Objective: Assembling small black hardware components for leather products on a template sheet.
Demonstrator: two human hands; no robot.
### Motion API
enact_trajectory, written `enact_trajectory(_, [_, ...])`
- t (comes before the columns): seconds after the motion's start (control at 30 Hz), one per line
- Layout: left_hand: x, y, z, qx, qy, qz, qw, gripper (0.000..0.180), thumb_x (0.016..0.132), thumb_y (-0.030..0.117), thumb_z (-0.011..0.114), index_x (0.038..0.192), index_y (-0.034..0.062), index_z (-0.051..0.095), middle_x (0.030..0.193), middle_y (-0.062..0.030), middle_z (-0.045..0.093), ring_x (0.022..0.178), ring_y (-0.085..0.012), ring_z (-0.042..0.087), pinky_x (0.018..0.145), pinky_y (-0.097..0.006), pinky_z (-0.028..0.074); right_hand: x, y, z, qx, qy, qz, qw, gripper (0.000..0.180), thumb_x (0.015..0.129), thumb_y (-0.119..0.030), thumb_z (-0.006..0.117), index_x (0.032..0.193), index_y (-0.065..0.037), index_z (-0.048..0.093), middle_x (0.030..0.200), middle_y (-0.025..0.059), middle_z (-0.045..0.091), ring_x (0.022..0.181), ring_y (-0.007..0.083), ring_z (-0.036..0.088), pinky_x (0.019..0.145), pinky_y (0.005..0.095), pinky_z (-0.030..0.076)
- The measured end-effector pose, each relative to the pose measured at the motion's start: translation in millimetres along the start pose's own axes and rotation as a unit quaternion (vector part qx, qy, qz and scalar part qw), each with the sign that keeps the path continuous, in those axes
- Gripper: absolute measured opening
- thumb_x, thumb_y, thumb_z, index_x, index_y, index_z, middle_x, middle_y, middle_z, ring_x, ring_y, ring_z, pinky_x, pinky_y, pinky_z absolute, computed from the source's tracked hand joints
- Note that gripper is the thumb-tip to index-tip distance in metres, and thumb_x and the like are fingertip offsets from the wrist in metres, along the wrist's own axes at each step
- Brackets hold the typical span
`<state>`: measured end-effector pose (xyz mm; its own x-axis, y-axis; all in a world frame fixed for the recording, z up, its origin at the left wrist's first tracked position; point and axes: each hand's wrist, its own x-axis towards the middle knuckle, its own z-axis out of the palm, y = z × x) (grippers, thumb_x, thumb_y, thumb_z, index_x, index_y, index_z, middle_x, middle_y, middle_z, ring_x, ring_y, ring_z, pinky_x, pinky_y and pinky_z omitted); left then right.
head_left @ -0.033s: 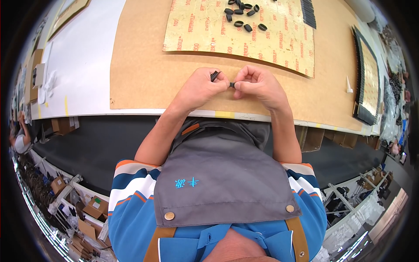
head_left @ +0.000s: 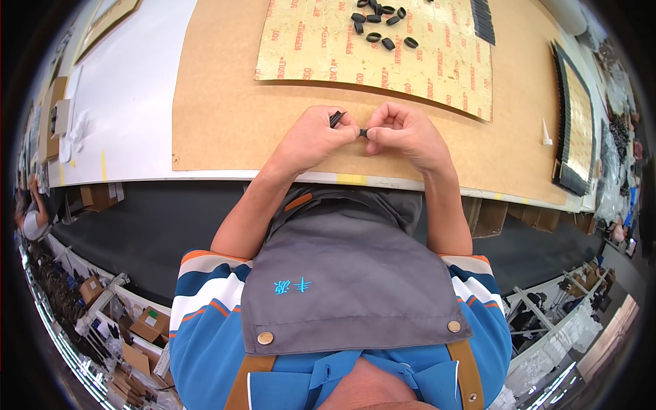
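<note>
A short black strip (head_left: 363, 132) sits between the left hand (head_left: 313, 139) and right hand (head_left: 412, 139), equally near both, its visible length running left to right. Each hand pinches one end; the left also holds another black piece (head_left: 335, 119). Farther across the desk (head_left: 137, 102), black loops (head_left: 374, 37) lie on a tan printed sheet (head_left: 437, 85), well apart from the strip. Nothing visible blocks either hand.

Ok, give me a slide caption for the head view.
Left hand and right hand pinch a black piece over a brown board, near black loops on a yellow sheet.
</note>
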<state>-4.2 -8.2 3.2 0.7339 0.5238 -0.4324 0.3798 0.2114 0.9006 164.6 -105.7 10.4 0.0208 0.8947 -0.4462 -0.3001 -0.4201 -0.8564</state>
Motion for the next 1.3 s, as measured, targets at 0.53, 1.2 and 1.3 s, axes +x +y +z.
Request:
enact_trajectory(0.53, [0, -2, 0, -0.007, -0.004, 0.009, 1.0, 0.015, 0.077, 0.015, 0.059, 0.073, -0.0003, 0.061, 0.061, 0.0051, 0.047, 0.058, -0.0035, 0.039, 0.05, -0.023, 0.032, 2, 2, 1, -0.007, 0.008, -0.005, 1.0, 0.011, 0.079, -0.007, 0.065, 0.081, -0.003, 0.055, 0.069, 0.0052, 0.061, 0.064, 0.0108, 0.061, 0.064, 0.0228, 0.048])
enact_trajectory(1.2, [1, -10, 2, 0.001, -0.004, 0.037, 0.999, 0.014, 0.078, 0.014, 0.06, 0.076, 0.0004, 0.061, 0.061, 0.0051, 0.047, 0.058, -0.0029, 0.039, 0.05, -0.023, 0.032, 5, 7, 4, -0.008, 0.014, 0.006, 1.0, 0.011, 0.08, -0.004, 0.063, 0.08, -0.002, 0.053, 0.073, 0.0028, 0.057, 0.062, 0.0083, 0.057, 0.067, 0.031, 0.056])
enact_trajectory(1.3, [0, -11, 1, -0.011, -0.008, 0.048, 0.999, 0.013, 0.079, 0.014, 0.061, 0.077, 0.001, 0.06, 0.062, 0.0061, 0.045, 0.058, -0.0024, 0.038, 0.049, -0.022, 0.031, 7, 9, 3, -0.003, -0.001, -0.001, 1.0, 0.012, 0.081, -0.006, 0.064, 0.083, -0.001, 0.053, 0.075, 0.0031, 0.058, 0.062, 0.0085, 0.058, 0.065, 0.0284, 0.055])
